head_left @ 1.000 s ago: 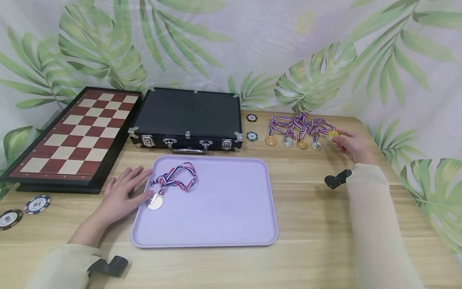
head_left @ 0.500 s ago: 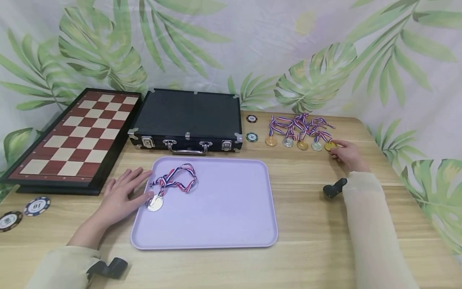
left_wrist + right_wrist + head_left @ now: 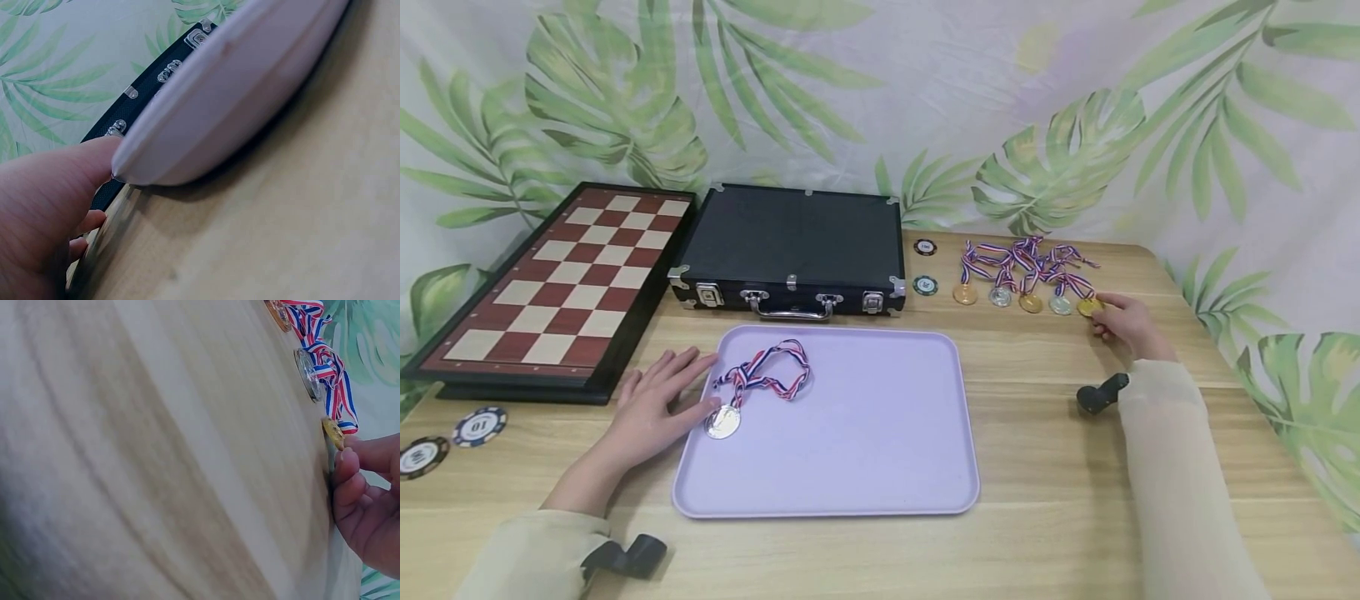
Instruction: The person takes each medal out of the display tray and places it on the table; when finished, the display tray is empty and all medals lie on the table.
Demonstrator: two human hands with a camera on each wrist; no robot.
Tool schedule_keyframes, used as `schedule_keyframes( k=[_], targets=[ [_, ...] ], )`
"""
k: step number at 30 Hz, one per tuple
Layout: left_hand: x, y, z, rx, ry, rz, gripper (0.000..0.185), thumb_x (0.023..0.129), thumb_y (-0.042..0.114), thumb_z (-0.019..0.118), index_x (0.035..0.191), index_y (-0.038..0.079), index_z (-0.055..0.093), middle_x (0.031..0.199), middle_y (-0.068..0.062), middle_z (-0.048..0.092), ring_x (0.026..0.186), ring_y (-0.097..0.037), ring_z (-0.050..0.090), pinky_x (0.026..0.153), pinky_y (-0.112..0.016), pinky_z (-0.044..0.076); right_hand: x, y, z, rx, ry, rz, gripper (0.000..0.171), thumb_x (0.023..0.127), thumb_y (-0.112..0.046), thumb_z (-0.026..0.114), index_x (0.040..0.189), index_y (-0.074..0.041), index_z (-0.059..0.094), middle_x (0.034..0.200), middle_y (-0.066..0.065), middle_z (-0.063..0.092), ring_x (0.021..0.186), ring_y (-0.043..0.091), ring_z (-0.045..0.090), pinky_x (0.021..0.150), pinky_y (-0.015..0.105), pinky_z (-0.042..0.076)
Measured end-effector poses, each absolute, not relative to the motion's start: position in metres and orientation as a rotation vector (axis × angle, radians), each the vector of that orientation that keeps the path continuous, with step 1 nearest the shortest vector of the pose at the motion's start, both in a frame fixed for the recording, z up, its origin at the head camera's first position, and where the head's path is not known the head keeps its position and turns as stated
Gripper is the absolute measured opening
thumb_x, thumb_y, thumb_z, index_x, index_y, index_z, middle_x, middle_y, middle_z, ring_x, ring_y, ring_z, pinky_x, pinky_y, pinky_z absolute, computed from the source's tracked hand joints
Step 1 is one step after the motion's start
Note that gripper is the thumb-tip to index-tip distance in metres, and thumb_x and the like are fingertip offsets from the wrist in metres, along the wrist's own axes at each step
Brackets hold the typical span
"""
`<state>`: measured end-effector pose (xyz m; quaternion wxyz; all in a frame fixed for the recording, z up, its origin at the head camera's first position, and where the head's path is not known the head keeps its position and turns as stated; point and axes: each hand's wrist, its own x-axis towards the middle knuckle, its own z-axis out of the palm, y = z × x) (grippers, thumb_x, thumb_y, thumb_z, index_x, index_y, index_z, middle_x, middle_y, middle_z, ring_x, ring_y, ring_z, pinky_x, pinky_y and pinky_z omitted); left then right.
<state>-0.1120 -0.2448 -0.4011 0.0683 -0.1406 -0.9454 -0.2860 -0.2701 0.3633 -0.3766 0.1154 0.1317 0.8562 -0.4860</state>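
At the right end of a row of medals, my right hand (image 3: 1131, 323) pinches the edge of a gold medal (image 3: 1090, 306) between thumb and fingers. In the right wrist view this gold medal (image 3: 334, 432) is tilted, its striped ribbon (image 3: 342, 403) trailing behind. To its left lie a silver medal (image 3: 1061, 305), a gold medal (image 3: 1030, 302), another silver medal (image 3: 1000, 296) and a bronze-coloured medal (image 3: 965, 293). My left hand (image 3: 651, 408) rests with extended fingers on the table, its thumb at the left rim of the lilac tray (image 3: 865, 433). By that thumb, a silver medal (image 3: 722, 422) with its ribbon (image 3: 793, 379) lies on the tray.
A black case (image 3: 797, 237) stands behind the tray, with a chessboard (image 3: 561, 283) to its left. Two poker chips (image 3: 926, 285) lie right of the case. Another pair of chips (image 3: 479, 427) is at the front left. A leaf-patterned cloth (image 3: 940, 100) hangs behind the table.
My right hand has brought the gold medal slightly towards me, into line with the others, and its ribbon now stretches behind it. My left hand has stayed in place.
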Motion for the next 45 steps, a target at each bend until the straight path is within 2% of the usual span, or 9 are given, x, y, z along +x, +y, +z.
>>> schedule_keyframes(
  k=[8,14,20,26,29,33,36,40,45],
  targets=[
    [-0.113,-0.245,-0.403,-0.427,-2.847,-0.861,0.057,0.079,0.034,0.060,0.130,0.016,0.041,0.131,-0.022,0.031,0.123,-0.040,0.015,0.093,-0.058,-0.005,-0.261,0.362,-0.373,0.365,2.451,-1.528,0.054,0.089,-0.005,0.044,0.135,0.002,0.017,0.066,-0.004,0.053,0.056,0.003,0.050,0.052,0.017,0.044],
    [-0.113,-0.244,-0.403,-0.420,-2.853,-0.858,0.057,0.079,0.034,0.059,0.130,0.016,0.040,0.132,-0.022,0.030,0.123,-0.040,0.014,0.093,-0.058,-0.005,-0.240,0.331,-0.355,0.293,2.339,-1.932,0.057,0.086,-0.006,0.051,0.134,0.003,0.021,0.066,-0.002,0.056,0.055,0.006,0.052,0.051,0.016,0.044],
    [-0.113,-0.244,-0.401,-0.412,-2.861,-0.862,0.057,0.079,0.035,0.059,0.130,0.016,0.040,0.132,-0.022,0.030,0.124,-0.040,0.013,0.092,-0.058,-0.005,-0.224,0.260,-0.330,-0.069,2.281,-2.151,0.050,0.080,-0.003,0.059,0.127,-0.002,0.040,0.075,0.003,0.060,0.061,0.012,0.054,0.057,0.018,0.047],
    [-0.113,-0.243,-0.402,-0.410,-2.869,-0.869,0.057,0.080,0.035,0.058,0.130,0.015,0.040,0.132,-0.022,0.030,0.124,-0.040,0.013,0.092,-0.058,-0.005,-0.203,0.172,-0.318,-0.360,2.216,-2.125,0.043,0.080,0.000,0.057,0.121,0.001,0.045,0.081,0.007,0.058,0.066,0.015,0.055,0.064,0.025,0.047],
    [-0.113,-0.244,-0.402,-0.408,-2.868,-0.870,0.057,0.080,0.035,0.059,0.130,0.015,0.040,0.133,-0.022,0.030,0.124,-0.040,0.013,0.092,-0.059,-0.005,-0.189,0.126,-0.315,-0.465,2.173,-2.016,0.041,0.080,0.002,0.056,0.120,0.001,0.045,0.085,0.012,0.057,0.067,0.016,0.055,0.067,0.034,0.047],
    [-0.113,-0.244,-0.404,-0.408,-2.864,-0.888,0.057,0.080,0.035,0.059,0.130,0.015,0.041,0.133,-0.021,0.030,0.124,-0.040,0.013,0.092,-0.058,-0.006,-0.172,0.075,-0.315,-0.564,2.104,-1.826,0.041,0.079,-0.001,0.058,0.119,-0.002,0.048,0.087,0.014,0.057,0.072,0.027,0.056,0.071,0.046,0.044],
    [-0.114,-0.243,-0.405,-0.410,-2.865,-0.914,0.056,0.079,0.035,0.059,0.129,0.015,0.042,0.133,-0.021,0.030,0.124,-0.040,0.013,0.092,-0.059,-0.006,-0.162,0.048,-0.322,-0.616,2.080,-1.677,0.040,0.078,-0.004,0.062,0.116,-0.005,0.052,0.084,0.008,0.059,0.073,0.026,0.057,0.069,0.041,0.046],
    [-0.113,-0.244,-0.403,-0.415,-2.857,-0.923,0.055,0.079,0.034,0.060,0.128,0.016,0.043,0.133,-0.021,0.030,0.124,-0.040,0.013,0.092,-0.058,-0.006,-0.152,0.020,-0.336,-0.715,2.088,-1.497,0.041,0.074,-0.008,0.067,0.113,-0.004,0.053,0.079,0.003,0.060,0.069,0.013,0.057,0.063,0.026,0.047],
    [-0.113,-0.248,-0.401,-0.417,-2.845,-0.911,0.055,0.079,0.034,0.061,0.128,0.016,0.044,0.132,-0.021,0.032,0.123,-0.041,0.015,0.093,-0.058,-0.005,-0.143,-0.007,-0.353,-0.815,2.141,-1.272,0.044,0.074,-0.015,0.069,0.113,-0.004,0.054,0.078,-0.003,0.059,0.068,0.005,0.055,0.060,0.017,0.045]
  ],
)
